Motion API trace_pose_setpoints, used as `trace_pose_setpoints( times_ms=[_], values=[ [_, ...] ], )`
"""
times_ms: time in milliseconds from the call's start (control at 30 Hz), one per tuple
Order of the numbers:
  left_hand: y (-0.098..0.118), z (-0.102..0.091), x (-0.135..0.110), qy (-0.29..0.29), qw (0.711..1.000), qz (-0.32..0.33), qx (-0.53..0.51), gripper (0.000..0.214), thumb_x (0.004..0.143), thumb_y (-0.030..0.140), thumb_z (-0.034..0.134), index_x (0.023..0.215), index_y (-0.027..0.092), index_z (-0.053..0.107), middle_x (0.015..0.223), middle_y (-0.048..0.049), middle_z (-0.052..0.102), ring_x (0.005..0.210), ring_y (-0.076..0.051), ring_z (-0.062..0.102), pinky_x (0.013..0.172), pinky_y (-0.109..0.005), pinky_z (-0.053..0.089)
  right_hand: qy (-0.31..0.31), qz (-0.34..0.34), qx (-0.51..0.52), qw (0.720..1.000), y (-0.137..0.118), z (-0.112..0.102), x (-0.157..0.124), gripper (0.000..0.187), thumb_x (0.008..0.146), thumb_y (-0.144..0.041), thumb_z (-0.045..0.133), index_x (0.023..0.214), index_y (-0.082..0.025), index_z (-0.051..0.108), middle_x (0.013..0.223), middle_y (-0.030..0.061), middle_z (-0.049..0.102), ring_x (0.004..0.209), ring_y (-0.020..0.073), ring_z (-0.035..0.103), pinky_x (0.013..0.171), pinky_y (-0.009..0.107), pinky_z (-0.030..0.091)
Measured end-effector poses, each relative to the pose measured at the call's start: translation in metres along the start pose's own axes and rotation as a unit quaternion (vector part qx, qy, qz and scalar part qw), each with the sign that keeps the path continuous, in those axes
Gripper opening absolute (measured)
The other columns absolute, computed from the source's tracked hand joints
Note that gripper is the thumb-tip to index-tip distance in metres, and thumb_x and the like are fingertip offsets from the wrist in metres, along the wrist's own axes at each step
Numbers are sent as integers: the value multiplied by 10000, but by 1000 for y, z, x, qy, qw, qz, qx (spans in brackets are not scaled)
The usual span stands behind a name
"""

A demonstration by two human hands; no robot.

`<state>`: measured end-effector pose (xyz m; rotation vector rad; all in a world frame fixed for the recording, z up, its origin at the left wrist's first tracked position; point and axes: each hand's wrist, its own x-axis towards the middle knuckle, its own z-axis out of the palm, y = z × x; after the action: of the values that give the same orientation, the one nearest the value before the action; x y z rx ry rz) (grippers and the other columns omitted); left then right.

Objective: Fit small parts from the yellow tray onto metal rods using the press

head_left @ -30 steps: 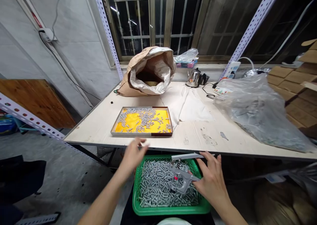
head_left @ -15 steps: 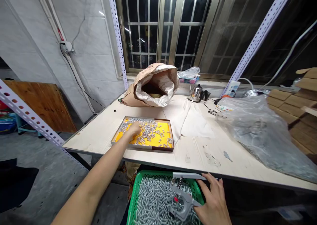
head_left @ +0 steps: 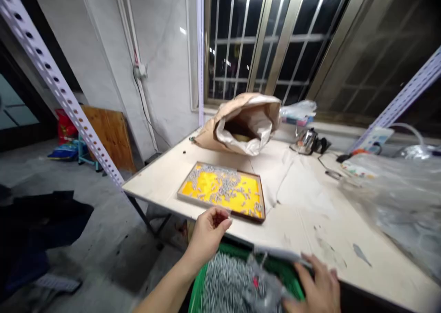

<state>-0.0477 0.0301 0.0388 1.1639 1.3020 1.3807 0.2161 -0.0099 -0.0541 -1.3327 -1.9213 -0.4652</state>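
My left hand (head_left: 208, 232) is closed in a pinch above the table's front edge, in front of a shallow tray (head_left: 206, 205) lined in yellow. Something small and pale shows at its fingertips, too small to name. Loose small metal pins (head_left: 225, 186) lie scattered over the yellow lining. My right hand (head_left: 317, 285) grips a grey hand-held lever tool (head_left: 260, 283) with a red part, blurred by motion. Below the tool stands a green basket (head_left: 196, 294) filled with small silvery metal pieces (head_left: 222, 281).
An open brown paper sack (head_left: 213, 124) lies on the table (head_left: 155, 184) behind the tray. A steel kettle (head_left: 305, 140) stands at the back, near a cable. Clear plastic sheeting (head_left: 389, 198) covers the right side. A perforated metal post (head_left: 74, 104) rises at left.
My left hand has left the tray and come back towards the basket and the tool. The view has turned left. My right hand still holds the lever tool.
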Motion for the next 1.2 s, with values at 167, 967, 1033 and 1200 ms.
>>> trace_pose_setpoints(
  times_ms=[167,967,1033,1200],
  values=[
    [-19,16,-50,-32,981,-154,-115,483,609,311,785,1006,149,563,686,11,625,669,-143,578,698,-271,425,-80,-5,-30,996,-13,-19,45,407,765,-292,515,1137,-127,514,1308,196,423,1311,384,322,1062,671,222],
    [-22,22,-64,-213,943,-90,241,792,701,206,618,1432,72,343,821,-55,743,1006,-280,611,977,-374,351,-105,14,-29,994,-34,-22,33,532,663,-87,453,1194,-90,431,1421,202,320,1399,345,174,1095,640,201],
    [-24,23,-65,-217,943,-83,240,804,708,210,616,1445,78,322,819,-51,743,996,-276,615,973,-374,357,-103,14,-30,994,-34,-23,32,536,662,-92,455,1197,-87,428,1422,204,320,1394,350,183,1088,646,207],
    [-25,22,-68,-211,950,-102,207,816,708,224,640,1447,100,319,776,-31,730,922,-257,627,916,-361,394,-86,12,-33,996,-34,-25,38,435,694,-127,484,1129,-128,472,1313,173,439,1305,349,335,1068,659,218]
  ],
)
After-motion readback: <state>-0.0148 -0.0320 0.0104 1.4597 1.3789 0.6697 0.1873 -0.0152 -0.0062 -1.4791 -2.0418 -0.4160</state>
